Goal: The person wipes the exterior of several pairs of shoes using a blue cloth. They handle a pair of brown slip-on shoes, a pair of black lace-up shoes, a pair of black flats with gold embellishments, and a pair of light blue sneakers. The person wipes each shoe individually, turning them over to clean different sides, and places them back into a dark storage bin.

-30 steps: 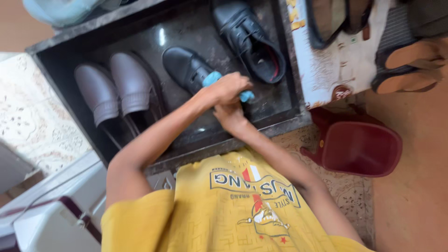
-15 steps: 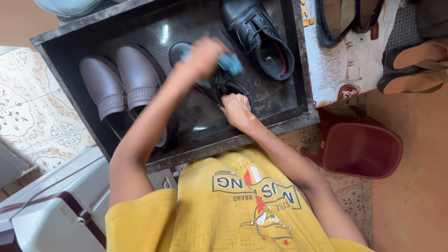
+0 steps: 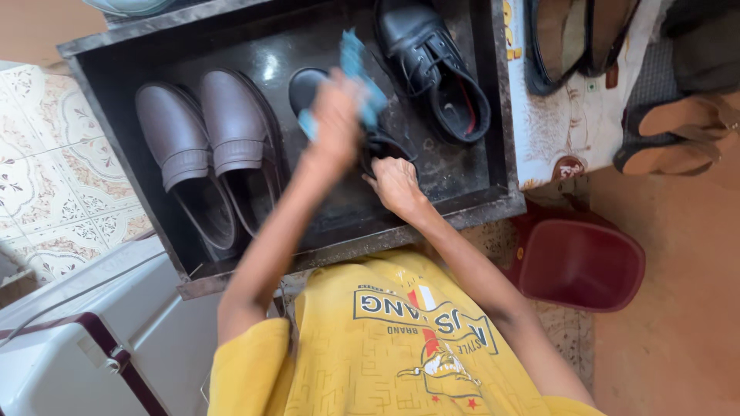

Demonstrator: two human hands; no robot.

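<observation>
Soft even daylight, glare spot on dark shelf [image 3: 270, 65], left hand [image 3: 337, 115] and blue cloth [image 3: 358, 69] motion-blurred, rest sharp.

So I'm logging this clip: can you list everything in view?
blue cloth: 1, in left hand
black shoe: 1, in tray under the hands
black lace-up shoe: 1, tray right
brown slip-ons: 2, tray left
dark tray: 1, centre
maroon tub: 1, floor right
sandals: several, tan and dark, top right
white appliance: 1, bottom left
left hand: gripping cloth
right hand: on black shoe
</observation>
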